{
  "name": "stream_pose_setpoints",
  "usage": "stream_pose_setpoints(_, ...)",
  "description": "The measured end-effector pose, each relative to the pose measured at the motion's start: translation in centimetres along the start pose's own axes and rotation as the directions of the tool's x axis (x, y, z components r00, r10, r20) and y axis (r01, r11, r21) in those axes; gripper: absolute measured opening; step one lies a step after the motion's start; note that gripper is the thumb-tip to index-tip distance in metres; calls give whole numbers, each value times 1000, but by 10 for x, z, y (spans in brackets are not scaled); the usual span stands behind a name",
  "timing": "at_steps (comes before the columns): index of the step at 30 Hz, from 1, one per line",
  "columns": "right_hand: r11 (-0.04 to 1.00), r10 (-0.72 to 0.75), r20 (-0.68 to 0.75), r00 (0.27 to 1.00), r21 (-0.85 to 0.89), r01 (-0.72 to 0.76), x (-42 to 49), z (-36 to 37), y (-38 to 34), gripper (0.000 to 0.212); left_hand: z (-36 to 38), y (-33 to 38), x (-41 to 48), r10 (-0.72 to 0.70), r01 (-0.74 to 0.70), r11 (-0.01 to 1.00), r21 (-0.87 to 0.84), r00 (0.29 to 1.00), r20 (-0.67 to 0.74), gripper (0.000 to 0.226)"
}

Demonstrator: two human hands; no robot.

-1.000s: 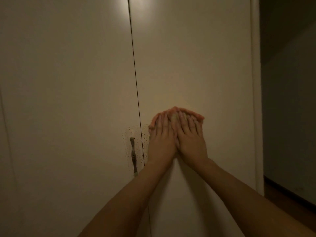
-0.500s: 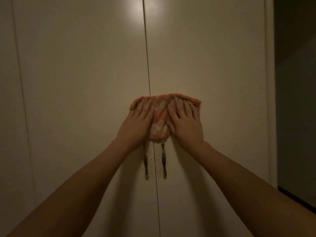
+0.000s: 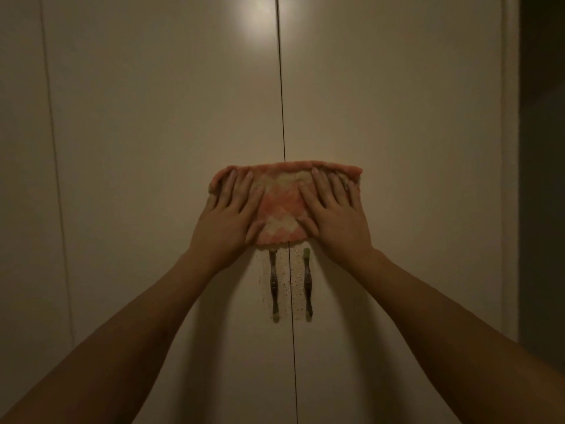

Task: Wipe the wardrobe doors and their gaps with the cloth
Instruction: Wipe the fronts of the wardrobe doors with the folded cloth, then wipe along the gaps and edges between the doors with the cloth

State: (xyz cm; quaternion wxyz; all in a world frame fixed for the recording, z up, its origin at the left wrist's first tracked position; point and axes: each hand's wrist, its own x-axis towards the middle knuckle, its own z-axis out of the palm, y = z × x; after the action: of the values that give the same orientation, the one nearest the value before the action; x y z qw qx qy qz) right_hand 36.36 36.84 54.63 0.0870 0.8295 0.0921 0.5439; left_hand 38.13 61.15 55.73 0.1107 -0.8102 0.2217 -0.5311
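Observation:
A pink and cream checked cloth (image 3: pixel 282 209) lies flat against the pale wardrobe doors, straddling the dark vertical gap (image 3: pixel 281 87) between the left door (image 3: pixel 159 117) and the right door (image 3: pixel 397 117). My left hand (image 3: pixel 227 218) presses the cloth's left part with straight, spread fingers. My right hand (image 3: pixel 334 215) presses its right part the same way. The cloth's lower edge hangs just above the two metal handles (image 3: pixel 290 286).
Speckled marks surround the handles. Another door gap (image 3: pixel 52 148) runs down the far left. The wardrobe's right edge (image 3: pixel 510 179) borders a dark wall and passage at the right. A light glare sits high on the doors.
Both hands slid the cloth left from the right door onto the central gap, then spread apart, stretching the cloth wider. The view shifted so that both handles show.

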Motion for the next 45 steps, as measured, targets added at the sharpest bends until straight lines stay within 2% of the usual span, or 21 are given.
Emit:
stream_pose_setpoints(5,998,-61,14,998,-23,61,-33,14,4,63,15,9,-27,15,-16,1000,27,1000,22,66)
stream_pose_setpoints(10,998,-57,34,998,-31,58,-46,21,0,60,22,23,-44,5,-5,1000,-7,1000,5,63)
stream_pose_setpoints(18,998,-63,32,998,-17,63,-20,12,6,62,20,11,-27,-6,6,1000,-5,999,38,62)
stream_pose_setpoints(23,1000,10,-13,1000,-3,-10,18,-3,2,61,5,2,9,-87,86,996,-28,996,-27,61)
stream_pose_setpoints(26,989,126,-23,992,83,-124,35,-8,-15,60,-6,12,26,-204,200,971,-131,979,-24,62)
stream_pose_setpoints(30,928,250,-8,968,289,-237,42,-16,-47,57,-14,40,40,-356,327,858,-396,934,1,56)
stream_pose_setpoints(34,826,240,46,970,516,-228,35,-22,-58,58,-21,50,34,-345,292,737,-609,938,33,51)
stream_pose_setpoints(37,737,210,98,973,638,-223,28,-22,-59,66,-24,57,22,-307,238,576,-782,950,63,51)
stream_pose_setpoints(40,612,157,154,976,760,-218,20,-23,-62,62,-34,64,12,-305,234,420,-877,946,106,53)
stream_pose_setpoints(42,463,138,176,975,859,-221,16,-30,-64,62,-43,67,7,-288,227,352,-908,949,125,53)
stream_pose_setpoints(43,364,158,205,966,897,-250,14,-38,-66,56,-50,69,6,-278,248,285,-926,946,168,50)
stream_pose_setpoints(45,147,186,326,927,924,-354,9,-56,-68,44,-60,70,6,-248,353,68,-933,912,327,45)
